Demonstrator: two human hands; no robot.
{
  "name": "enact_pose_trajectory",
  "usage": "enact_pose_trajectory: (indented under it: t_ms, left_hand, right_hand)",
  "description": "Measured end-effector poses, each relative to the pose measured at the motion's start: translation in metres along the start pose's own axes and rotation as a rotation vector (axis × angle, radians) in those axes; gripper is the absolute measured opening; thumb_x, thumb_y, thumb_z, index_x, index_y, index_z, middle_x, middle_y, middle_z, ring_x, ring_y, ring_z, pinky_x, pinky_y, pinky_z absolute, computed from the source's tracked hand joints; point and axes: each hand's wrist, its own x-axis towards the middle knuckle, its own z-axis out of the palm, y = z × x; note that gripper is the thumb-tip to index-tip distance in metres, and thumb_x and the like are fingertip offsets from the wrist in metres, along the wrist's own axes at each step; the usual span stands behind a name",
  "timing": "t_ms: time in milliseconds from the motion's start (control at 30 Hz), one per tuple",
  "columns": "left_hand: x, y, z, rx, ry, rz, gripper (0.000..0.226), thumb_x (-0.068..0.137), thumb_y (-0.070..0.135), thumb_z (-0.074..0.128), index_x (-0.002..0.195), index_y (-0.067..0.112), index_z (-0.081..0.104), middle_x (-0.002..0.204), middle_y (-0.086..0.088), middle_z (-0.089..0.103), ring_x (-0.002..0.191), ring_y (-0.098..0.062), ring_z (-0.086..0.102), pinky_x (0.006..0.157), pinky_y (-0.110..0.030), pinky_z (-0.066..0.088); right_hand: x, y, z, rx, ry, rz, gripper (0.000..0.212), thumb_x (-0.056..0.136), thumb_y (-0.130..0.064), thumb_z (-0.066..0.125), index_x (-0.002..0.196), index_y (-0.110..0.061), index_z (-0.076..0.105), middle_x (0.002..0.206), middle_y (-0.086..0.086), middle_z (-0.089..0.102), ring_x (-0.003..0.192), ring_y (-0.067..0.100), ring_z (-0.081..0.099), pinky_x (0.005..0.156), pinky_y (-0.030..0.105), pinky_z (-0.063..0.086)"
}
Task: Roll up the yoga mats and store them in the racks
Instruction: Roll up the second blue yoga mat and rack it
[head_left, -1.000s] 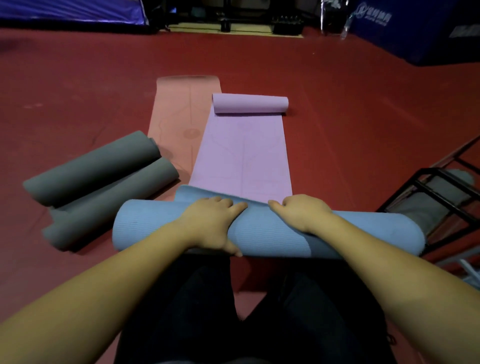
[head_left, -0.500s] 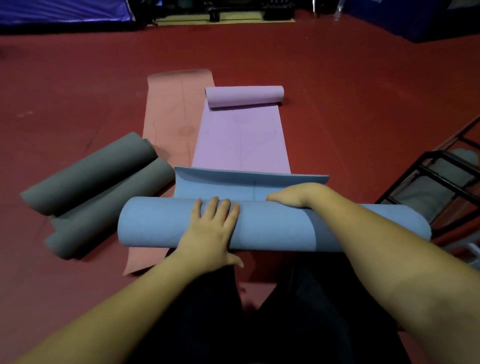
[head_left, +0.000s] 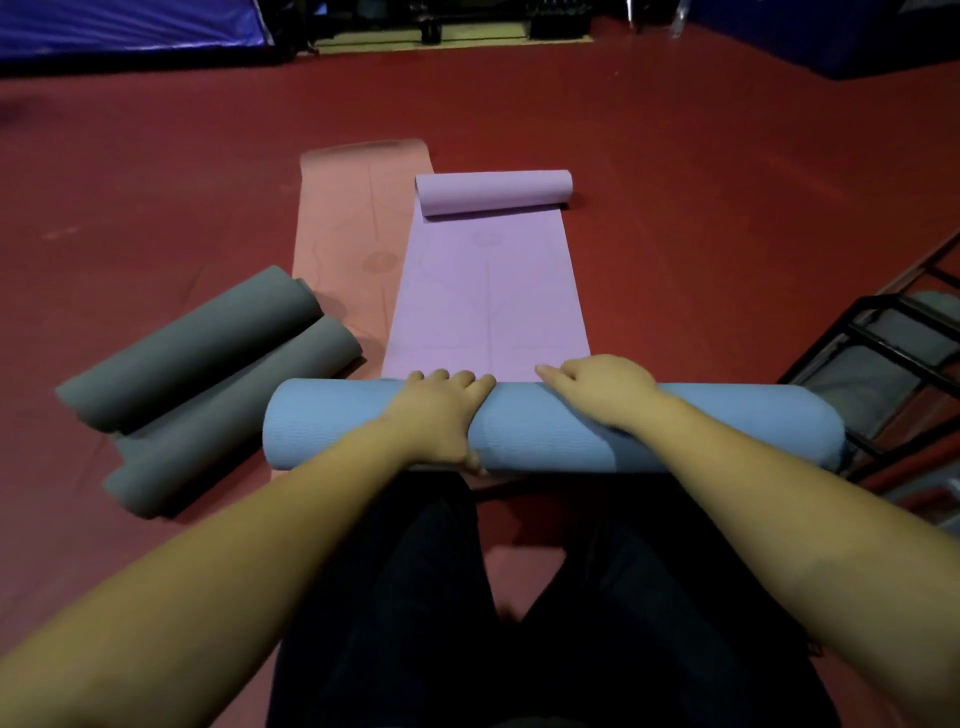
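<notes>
Rack (head_left: 878, 353) cut off at right edge

A dark red floor (head_left: 675, 156) fills the dim room, with blue padded mats (head_left: 119, 26) along the far wall.
</notes>
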Motion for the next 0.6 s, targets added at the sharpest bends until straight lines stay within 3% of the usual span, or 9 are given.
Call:
enact_pose_trajectory:
  t_ms: [100, 200, 300, 433, 600]
  left_hand:
    - [0.015, -0.008, -0.007, -0.077, -0.090, 0.026, 0.097, 0.051, 0.072, 0.077, 0.129, 0.028, 0.039, 0.126, 0.000, 0.055, 0.111, -0.029, 0.054, 0.086, -0.044, 0.044]
    - [0.019, -0.007, -0.009, -0.092, -0.085, 0.044, 0.094, 0.052, 0.071, 0.078, 0.128, 0.030, 0.041, 0.124, 0.001, 0.056, 0.110, -0.028, 0.055, 0.076, -0.039, 0.039]
    - [0.015, -0.005, -0.013, -0.137, -0.072, 0.035, 0.096, 0.051, 0.072, 0.077, 0.129, 0.031, 0.041, 0.125, 0.001, 0.057, 0.111, -0.026, 0.054, 0.086, -0.040, 0.046]
    - [-0.006, -0.002, -0.016, -0.123, -0.041, 0.000, 0.099, 0.052, 0.072, 0.075, 0.135, 0.031, 0.039, 0.128, 0.005, 0.055, 0.118, -0.024, 0.051, 0.094, -0.043, 0.042]
    - [-0.029, -0.010, -0.026, -0.290, -0.205, 0.015, 0.083, 0.045, 0.075, 0.076, 0.112, 0.037, 0.045, 0.110, 0.012, 0.059, 0.101, -0.018, 0.057, 0.087, -0.041, 0.049]
  right_hand:
    - [-0.018, 0.000, 0.017, -0.172, 0.117, -0.019, 0.074, 0.088, -0.078, 0.019, 0.118, -0.023, 0.059, 0.114, 0.007, 0.065, 0.105, 0.031, 0.060, 0.081, 0.042, 0.041]
    - [-0.017, 0.002, 0.018, -0.209, 0.152, -0.015, 0.073, 0.088, -0.077, 0.019, 0.117, -0.023, 0.059, 0.112, 0.007, 0.065, 0.103, 0.031, 0.060, 0.078, 0.041, 0.039]
    - [-0.020, 0.001, 0.015, -0.220, 0.185, -0.036, 0.070, 0.090, -0.075, 0.020, 0.113, -0.021, 0.059, 0.108, 0.008, 0.065, 0.101, 0.031, 0.059, 0.073, 0.039, 0.033]
    - [-0.029, -0.002, 0.007, -0.196, 0.198, -0.085, 0.068, 0.091, -0.073, 0.022, 0.113, -0.020, 0.059, 0.106, 0.008, 0.066, 0.100, 0.030, 0.059, 0.076, 0.039, 0.038]
    - [-0.045, -0.015, -0.001, -0.147, 0.087, -0.090, 0.071, 0.088, -0.078, 0.020, 0.101, -0.022, 0.062, 0.102, 0.006, 0.068, 0.099, 0.028, 0.061, 0.071, 0.036, 0.039]
